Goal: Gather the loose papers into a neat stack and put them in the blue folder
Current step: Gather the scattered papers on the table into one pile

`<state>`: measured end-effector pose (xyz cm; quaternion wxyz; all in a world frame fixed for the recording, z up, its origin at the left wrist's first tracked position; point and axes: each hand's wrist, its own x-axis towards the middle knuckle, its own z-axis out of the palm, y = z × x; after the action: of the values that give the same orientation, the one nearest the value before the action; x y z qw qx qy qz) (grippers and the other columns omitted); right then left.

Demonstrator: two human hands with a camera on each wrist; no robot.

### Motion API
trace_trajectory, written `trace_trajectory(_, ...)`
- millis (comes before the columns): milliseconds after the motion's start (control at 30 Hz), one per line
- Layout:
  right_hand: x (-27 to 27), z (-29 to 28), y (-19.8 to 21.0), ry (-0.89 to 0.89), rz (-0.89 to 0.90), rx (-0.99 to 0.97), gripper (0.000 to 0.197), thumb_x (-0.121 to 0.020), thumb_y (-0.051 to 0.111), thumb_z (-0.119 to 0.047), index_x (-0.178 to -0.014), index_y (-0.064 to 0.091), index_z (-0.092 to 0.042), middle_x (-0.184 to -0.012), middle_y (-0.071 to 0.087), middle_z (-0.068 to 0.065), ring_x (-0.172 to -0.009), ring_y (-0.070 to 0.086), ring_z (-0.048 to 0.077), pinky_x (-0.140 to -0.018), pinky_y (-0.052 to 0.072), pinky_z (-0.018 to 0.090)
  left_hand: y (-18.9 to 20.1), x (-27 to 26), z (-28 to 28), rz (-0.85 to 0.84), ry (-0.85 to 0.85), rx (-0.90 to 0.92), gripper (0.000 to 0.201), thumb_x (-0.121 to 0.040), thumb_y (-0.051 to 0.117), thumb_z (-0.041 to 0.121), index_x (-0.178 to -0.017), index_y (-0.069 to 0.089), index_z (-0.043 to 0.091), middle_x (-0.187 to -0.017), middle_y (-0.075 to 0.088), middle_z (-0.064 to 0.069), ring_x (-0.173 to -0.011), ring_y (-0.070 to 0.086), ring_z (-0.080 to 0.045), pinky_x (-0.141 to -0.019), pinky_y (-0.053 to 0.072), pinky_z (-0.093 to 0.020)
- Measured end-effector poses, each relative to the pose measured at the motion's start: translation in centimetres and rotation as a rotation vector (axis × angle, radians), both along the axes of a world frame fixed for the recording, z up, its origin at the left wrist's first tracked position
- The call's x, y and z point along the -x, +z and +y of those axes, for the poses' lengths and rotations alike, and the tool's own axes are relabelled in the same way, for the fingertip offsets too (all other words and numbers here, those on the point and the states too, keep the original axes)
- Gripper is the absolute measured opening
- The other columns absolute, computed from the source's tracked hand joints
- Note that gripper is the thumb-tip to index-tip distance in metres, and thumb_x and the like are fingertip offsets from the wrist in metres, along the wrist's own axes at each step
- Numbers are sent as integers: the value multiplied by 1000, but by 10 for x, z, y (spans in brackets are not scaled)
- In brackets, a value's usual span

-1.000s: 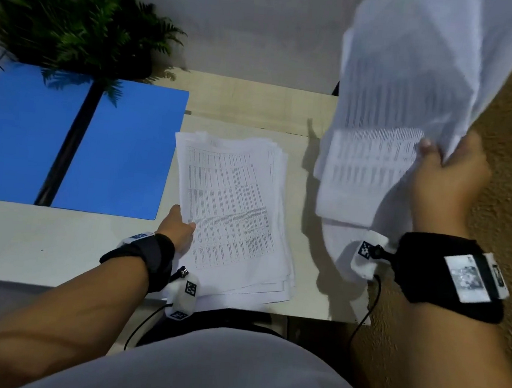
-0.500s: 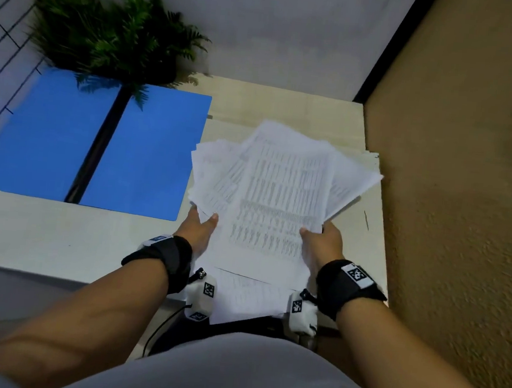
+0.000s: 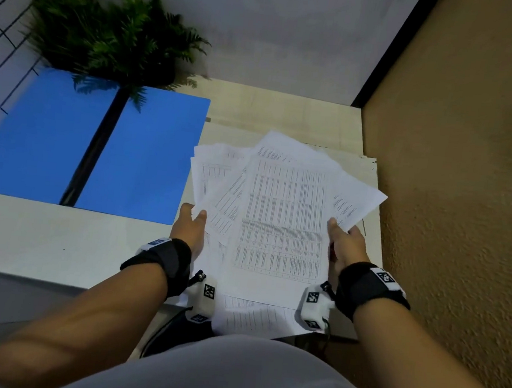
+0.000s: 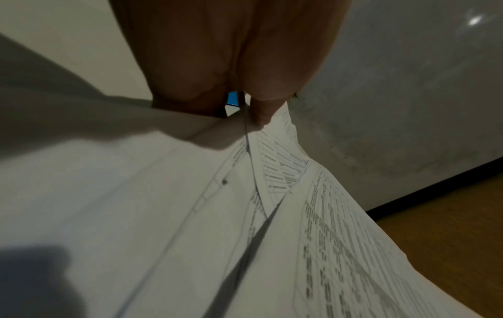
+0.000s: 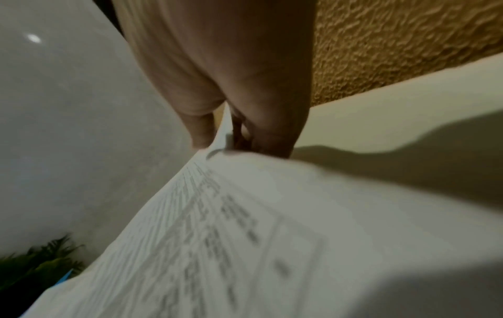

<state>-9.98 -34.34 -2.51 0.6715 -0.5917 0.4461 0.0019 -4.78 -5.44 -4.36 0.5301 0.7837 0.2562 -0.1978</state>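
Note:
A fanned, untidy pile of printed papers [image 3: 281,215] lies on the right part of the pale table [image 3: 40,242]. My left hand [image 3: 190,226] grips the pile's left edge, thumb on top; in the left wrist view the papers [image 4: 272,215] are pinched between thumb and fingers. My right hand [image 3: 342,241] grips the right edge; in the right wrist view the papers [image 5: 245,226] sit between thumb and fingers. The blue folder [image 3: 145,158] lies open and flat to the left of the papers, with a black spine down its middle.
A green fern-like plant [image 3: 107,32] stands at the back left, its fronds overhanging the folder. A brown textured wall [image 3: 468,183] runs right beside the table. A white wall is behind. Several sheets overhang the table's near edge [image 3: 255,315].
My right hand brought its raised bunch of sheets down onto the pile on the table. Both hands now hold the combined, fanned pile by its sides.

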Motion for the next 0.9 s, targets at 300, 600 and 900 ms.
trace_trajectory(300, -37, -7, 8, 84, 190, 292, 29, -96, 44, -7, -121, 56, 1, -104, 57, 15, -90, 57, 29, -87, 45, 34, 24, 13, 14, 178, -203, 175, 24, -84, 61, -12, -75, 47, 5, -61, 54, -6, -50, 53, -14, -40, 42, -9)
trace_trajectory(600, -55, 15, 19, 63, -58, 166, 48, -99, 54, -33, -138, 44, -6, -134, 55, 7, -123, 54, 23, -97, 36, 29, 8, -16, 13, 139, -198, 31, 26, -100, 37, 37, -94, 53, 17, -113, 55, -32, -103, 55, -46, -99, 46, -46)
trace_trajectory(900, -66, 16, 9, 229, 144, 290, 19, -94, 60, -11, -111, 58, -2, -91, 60, 11, -85, 59, 30, -71, 48, 29, 28, -45, 7, 80, -262, -116, 26, -101, 33, 21, -98, 52, 2, -97, 54, -20, -100, 52, -34, -86, 40, -36)
